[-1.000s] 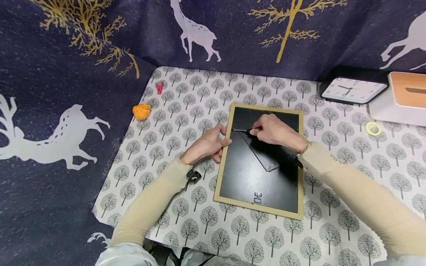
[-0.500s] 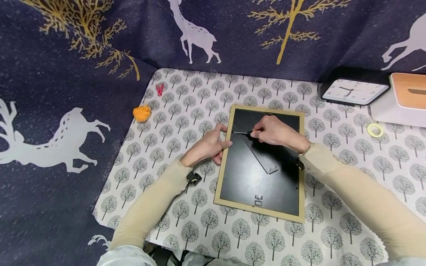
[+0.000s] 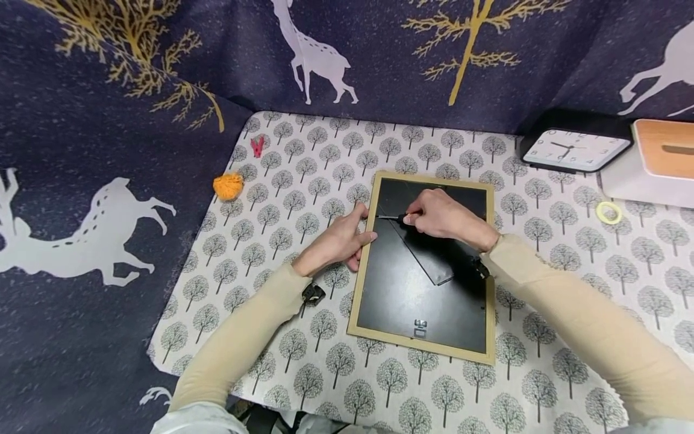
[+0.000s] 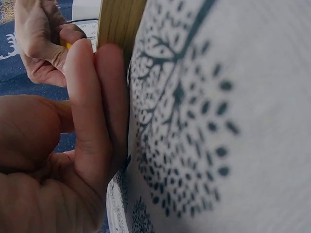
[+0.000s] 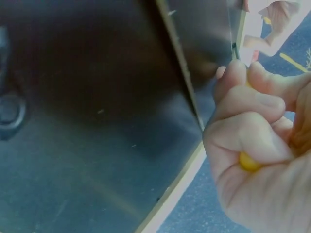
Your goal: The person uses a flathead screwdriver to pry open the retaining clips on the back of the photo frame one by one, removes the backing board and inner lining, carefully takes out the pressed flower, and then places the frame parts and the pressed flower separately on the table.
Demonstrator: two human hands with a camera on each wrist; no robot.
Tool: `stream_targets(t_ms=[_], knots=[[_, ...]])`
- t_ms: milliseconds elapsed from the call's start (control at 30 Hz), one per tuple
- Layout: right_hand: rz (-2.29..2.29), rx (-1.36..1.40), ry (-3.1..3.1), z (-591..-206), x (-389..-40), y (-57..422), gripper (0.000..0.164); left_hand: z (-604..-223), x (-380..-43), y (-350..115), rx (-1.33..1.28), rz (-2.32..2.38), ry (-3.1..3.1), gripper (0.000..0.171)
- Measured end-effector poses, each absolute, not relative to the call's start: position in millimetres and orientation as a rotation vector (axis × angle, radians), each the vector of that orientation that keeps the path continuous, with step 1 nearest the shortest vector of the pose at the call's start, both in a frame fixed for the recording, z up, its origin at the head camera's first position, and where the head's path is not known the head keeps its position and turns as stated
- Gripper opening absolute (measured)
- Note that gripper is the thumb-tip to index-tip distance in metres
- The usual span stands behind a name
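A picture frame (image 3: pixel 423 346) with a pale wood rim lies back side up, its black backing board (image 3: pixel 390 289) and folded stand leg (image 3: pixel 428 265) facing me. My right hand (image 3: pixel 441 214) grips a small screwdriver (image 3: pixel 389 217), whose yellow handle (image 5: pixel 249 162) shows between the fingers in the right wrist view. The thin shaft points left, its tip at the inner edge of the left rim. My left hand (image 3: pixel 341 238) holds that rim from outside, thumb on top. In the left wrist view, the left fingers (image 4: pixel 87 97) lie against the wooden side.
A black and white clock (image 3: pixel 577 147) and a white tissue box (image 3: pixel 650 181) with a wooden lid stand at the back right. Nearby lies a yellow-green ring (image 3: pixel 608 212). Orange yarn (image 3: pixel 228 186) and a red clothespin (image 3: pixel 257 146) lie toward the left edge of the tree-patterned cloth (image 3: pixel 303 361).
My right hand and the screwdriver have shifted slightly left toward the rim. My left hand and the picture frame stay in place.
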State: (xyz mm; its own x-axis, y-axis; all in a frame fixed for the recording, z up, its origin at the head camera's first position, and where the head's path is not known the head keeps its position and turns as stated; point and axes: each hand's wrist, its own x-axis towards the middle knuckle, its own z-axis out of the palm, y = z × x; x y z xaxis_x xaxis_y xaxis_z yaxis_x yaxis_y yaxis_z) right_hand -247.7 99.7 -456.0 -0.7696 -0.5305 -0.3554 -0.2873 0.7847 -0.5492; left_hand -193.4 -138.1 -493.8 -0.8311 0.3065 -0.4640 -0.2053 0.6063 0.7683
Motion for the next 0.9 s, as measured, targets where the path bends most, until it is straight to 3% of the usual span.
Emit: stream_targets(t_ms=[200,433,767,900], knots=[[-0.583,-0.745,2.548,-446.2,-245.4,89.7,0.030,-494.9,-192.4,-138.8,0.100,1.174,2.273,0.041],[-0.419,-0.687,2.617,-421.0,-245.4,63.2,0.037,-492.9,-192.8,-139.5,0.133,1.186,2.262,0.044],[-0.159,-0.636,2.573,-393.2,-257.1,17.6,0.009,-492.5,-193.6,-143.4,0.174,1.208,2.250,0.045],[-0.066,-0.627,2.544,-388.4,-259.0,-2.0,0.008,-493.3,-193.6,-144.0,0.171,1.235,2.235,0.048]])
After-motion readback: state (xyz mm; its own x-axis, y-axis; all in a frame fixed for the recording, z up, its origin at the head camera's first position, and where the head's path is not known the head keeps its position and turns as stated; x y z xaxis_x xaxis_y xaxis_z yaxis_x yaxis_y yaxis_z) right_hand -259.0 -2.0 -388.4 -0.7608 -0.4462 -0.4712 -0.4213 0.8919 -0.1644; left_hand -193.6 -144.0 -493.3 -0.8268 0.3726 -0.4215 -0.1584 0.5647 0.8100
